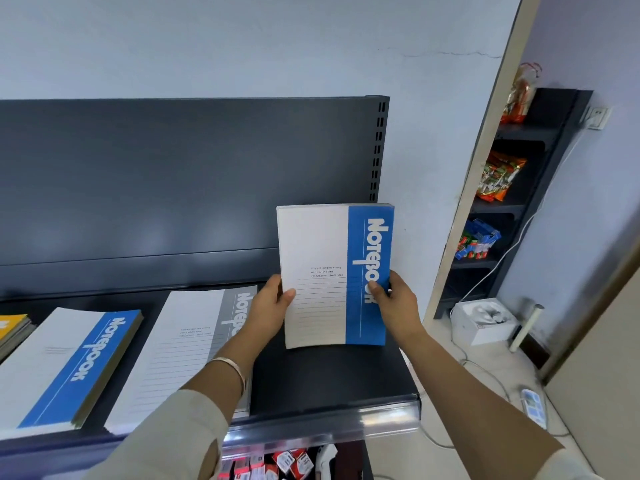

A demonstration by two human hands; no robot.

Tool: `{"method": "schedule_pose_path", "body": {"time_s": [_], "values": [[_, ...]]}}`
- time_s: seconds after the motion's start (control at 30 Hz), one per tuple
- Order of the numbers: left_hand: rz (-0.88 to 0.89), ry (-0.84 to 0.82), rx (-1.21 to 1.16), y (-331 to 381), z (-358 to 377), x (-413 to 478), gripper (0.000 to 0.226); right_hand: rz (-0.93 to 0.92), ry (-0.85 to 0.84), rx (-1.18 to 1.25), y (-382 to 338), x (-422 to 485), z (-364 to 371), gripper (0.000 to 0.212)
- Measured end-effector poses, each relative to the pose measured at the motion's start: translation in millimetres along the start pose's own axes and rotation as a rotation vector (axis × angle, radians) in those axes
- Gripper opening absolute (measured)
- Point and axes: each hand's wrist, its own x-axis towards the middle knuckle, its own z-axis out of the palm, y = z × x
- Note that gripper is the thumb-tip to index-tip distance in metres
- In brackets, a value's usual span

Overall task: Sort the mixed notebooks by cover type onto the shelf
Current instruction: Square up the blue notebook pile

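Note:
I hold a white-and-blue notebook [322, 271] upright above the right end of the dark shelf [329, 379]. My left hand [272, 306] grips its left edge, thumb on the cover. My right hand [394, 303] grips its right edge over the blue band. On the shelf lie a stack of white-and-blue notebooks [65, 368] at the left and a stack of white-and-grey notebooks [180, 351] in the middle, partly hidden by my left arm. A yellow-covered stack [12, 325] shows at the far left edge.
The shelf's dark back panel [190, 174] rises behind. Small boxed goods [277, 462] fill the shelf below. To the right, a narrow rack [512, 202] holds snack packets; a white box [485, 322], cables and a power strip [535, 407] lie on the floor.

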Motion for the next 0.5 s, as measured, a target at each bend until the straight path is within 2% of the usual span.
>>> {"method": "schedule_pose_path", "body": {"time_s": [0.13, 0.3, 0.5], "values": [[-0.129, -0.043, 0.102, -6, 8, 0, 0.033, 0.076, -0.023, -0.092, 8, -3, 1, 0.033], [-0.360, -0.155, 0.105, -41, 21, -6, 0.028, 0.251, -0.177, -0.239, 37, -15, 11, 0.030], [-0.334, -0.193, 0.303, -35, 25, -3, 0.021, 0.254, -0.238, -0.421, 38, -7, 11, 0.029]]}}
